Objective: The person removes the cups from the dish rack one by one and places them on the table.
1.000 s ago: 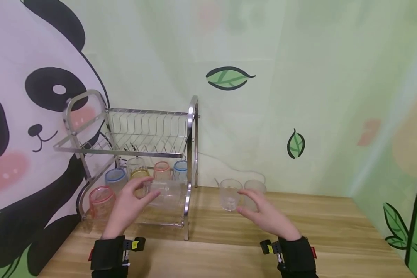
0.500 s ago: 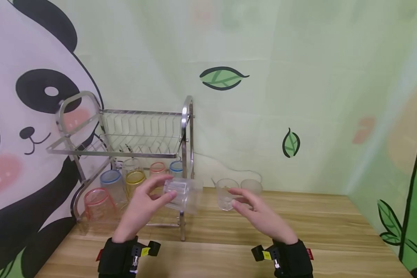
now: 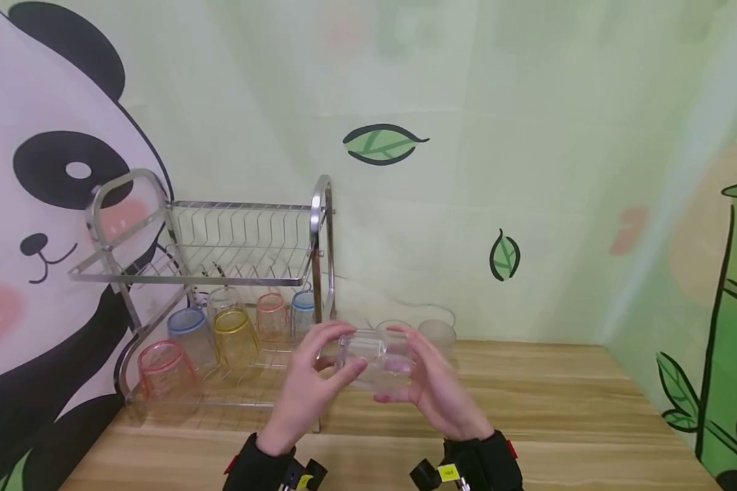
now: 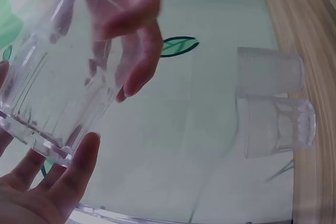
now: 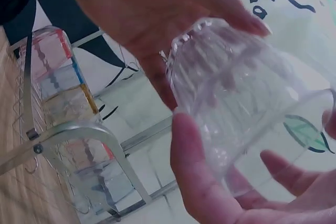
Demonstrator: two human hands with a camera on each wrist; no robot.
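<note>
Clock read from the centre of the head view, twelve at top.

Nine to ten o'clock: a big panda print (image 3: 43, 252) on the wall cloth. Toward eight: a two-tier metal rack (image 3: 184, 280) on a wooden tabletop (image 3: 528, 416). On its lower tier I count six glasses; nearest me a red one (image 3: 164, 368), then a blue one (image 3: 190, 337) and a yellow one (image 3: 236, 341), the others behind and to the right.

Near six, off the table: a clear glass (image 3: 377, 351), lying sideways in the air, ribbed at its base. Base points toward nine, mouth toward three. Left hand (image 3: 310, 389) grips the base end, thumb in front, fingers over the top. Right hand (image 3: 439, 392) curls round the mouth end, fingers above, thumb below. Hands apart, the glass spanning the space between them.

Beyond them, toward five, two more stand side by side: a faceted tumbler (image 4: 278, 128), then a frosted cup (image 4: 269, 72). Leaf prints sit at twelve and three. Just past three, far right: a green bamboo print (image 3: 733, 307).
</note>
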